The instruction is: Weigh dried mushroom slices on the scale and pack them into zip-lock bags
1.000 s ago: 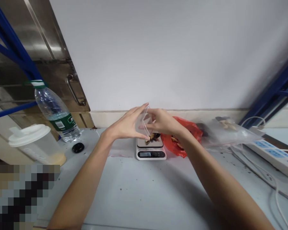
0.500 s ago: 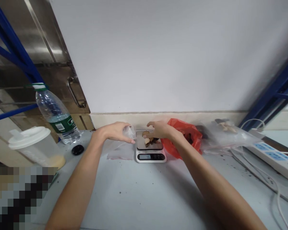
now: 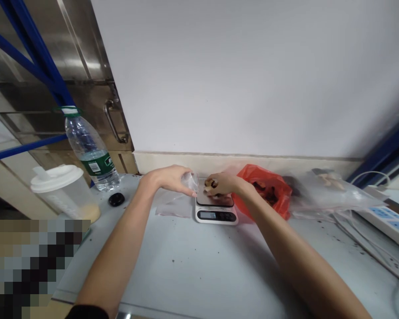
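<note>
A white digital kitchen scale (image 3: 217, 216) with a lit display stands on the table near the wall. On its metal plate lie dried brown-and-cream pieces (image 3: 210, 184) that look like dried mushroom. My right hand (image 3: 223, 183) is over the plate, its fingers curled round these pieces; part of them is hidden beneath it. At the scale's left edge my left hand (image 3: 173, 178) holds a clear plastic bag (image 3: 190, 180), thumb and fingers spread round its mouth. A red plastic bag (image 3: 281, 207) with dark dried pieces inside sits right of the scale.
Flat clear bags (image 3: 173, 210) lie left of the scale. Further left stand a water bottle (image 3: 98, 164), a lidded cup (image 3: 64, 195) and a black cap (image 3: 116, 200). Filled clear bags (image 3: 322, 195), a power strip (image 3: 390, 219) and cables are at the right.
My right hand has come down onto the scale plate and closed round the dried pieces. My left hand still holds the clear bag. The whole view has shifted slightly.
</note>
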Tool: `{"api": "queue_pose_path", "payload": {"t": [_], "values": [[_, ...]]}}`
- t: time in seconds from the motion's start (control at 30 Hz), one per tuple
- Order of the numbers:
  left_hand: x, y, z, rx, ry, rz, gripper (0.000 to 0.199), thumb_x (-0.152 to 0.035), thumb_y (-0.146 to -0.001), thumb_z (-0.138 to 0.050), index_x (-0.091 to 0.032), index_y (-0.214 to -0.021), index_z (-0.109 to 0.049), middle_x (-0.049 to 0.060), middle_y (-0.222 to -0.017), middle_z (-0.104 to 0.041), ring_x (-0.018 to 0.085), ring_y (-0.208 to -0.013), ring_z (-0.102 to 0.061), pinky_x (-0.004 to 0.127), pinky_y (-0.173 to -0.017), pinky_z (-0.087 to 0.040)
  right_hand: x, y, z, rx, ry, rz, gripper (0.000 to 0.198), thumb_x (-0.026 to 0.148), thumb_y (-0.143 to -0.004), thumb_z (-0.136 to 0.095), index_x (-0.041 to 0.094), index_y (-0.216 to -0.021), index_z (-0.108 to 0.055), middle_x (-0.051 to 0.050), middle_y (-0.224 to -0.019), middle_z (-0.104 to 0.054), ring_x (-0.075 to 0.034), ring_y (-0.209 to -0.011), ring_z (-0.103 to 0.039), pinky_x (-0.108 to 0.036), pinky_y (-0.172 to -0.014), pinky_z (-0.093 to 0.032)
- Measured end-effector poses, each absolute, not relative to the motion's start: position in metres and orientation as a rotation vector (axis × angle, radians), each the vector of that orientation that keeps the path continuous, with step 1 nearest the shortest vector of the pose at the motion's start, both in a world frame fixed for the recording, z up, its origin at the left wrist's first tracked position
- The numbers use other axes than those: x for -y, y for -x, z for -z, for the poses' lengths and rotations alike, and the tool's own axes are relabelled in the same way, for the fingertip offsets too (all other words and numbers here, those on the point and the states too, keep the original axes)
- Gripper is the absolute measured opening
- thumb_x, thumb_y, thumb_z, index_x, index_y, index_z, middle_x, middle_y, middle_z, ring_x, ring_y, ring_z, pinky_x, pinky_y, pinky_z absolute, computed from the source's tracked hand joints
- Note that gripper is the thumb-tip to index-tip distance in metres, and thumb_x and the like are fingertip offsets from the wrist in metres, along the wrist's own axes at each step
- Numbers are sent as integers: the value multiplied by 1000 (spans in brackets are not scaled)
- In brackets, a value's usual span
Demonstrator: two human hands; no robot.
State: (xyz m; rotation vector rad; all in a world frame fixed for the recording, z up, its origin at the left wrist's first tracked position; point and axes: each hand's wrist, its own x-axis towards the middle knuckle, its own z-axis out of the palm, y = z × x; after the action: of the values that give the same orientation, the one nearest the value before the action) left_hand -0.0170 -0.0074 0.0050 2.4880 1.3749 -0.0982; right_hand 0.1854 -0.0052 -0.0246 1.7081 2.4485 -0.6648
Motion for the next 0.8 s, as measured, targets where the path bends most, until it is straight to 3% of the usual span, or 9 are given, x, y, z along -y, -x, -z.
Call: {"api": "queue_pose_path", "payload": {"t": [0.13, 0.3, 0.4, 0.6, 0.8], "values": [[10, 12, -5, -1348, -2489, 114, 81, -65, -70, -68, -22, -138, -57, 11, -141, -62, 32, -124, -60, 35, -102, -45, 9, -186, 23, -2499, -1669, 671, 17, 21, -82, -59, 18, -71, -72, -3, -61, -68, -15, -56, -59, -26, -53, -40], [9, 9, -2, -1346, -2487, 133, 85, -66, -70, -69, -22, -141, -54, 11, -142, -61, 33, -125, -59, 36, -102, -45, 7, -195, 26, -2531, -1783, 749, 22, 14, -80, -65, 18, -99, -77, -7, -91, -78, -15, -71, -67, -22, -60, -47], [8, 10, -2, -1308, -2497, 134, 85, -65, -71, -68, -23, -144, -52, 10, -142, -61, 32, -124, -59, 36, -103, -45, 6, -199, 27, -2567, -1830, 717, 28, 11, -80, -67, 19, -105, -77, -8, -105, -78, -18, -85, -69, -22, -69, -50], [8, 11, -2, -1285, -2507, 141, 86, -65, -72, -66, -27, -147, -48, 8, -146, -59, 32, -128, -57, 35, -104, -44, 6, -202, 29, -2601, -1776, 706, 25, 14, -85, -61, 18, -103, -78, -6, -88, -79, -16, -69, -67, -22, -58, -46], [7, 10, 1, -1326, -2497, 161, 82, -67, -69, -66, -25, -139, -57, 9, -140, -64, 33, -124, -59, 35, -100, -46, 1, -202, 33, -2611, -1838, 717, 24, 10, -83, -62, 17, -98, -79, -7, -95, -79, -16, -76, -69, -21, -63, -48]]}}
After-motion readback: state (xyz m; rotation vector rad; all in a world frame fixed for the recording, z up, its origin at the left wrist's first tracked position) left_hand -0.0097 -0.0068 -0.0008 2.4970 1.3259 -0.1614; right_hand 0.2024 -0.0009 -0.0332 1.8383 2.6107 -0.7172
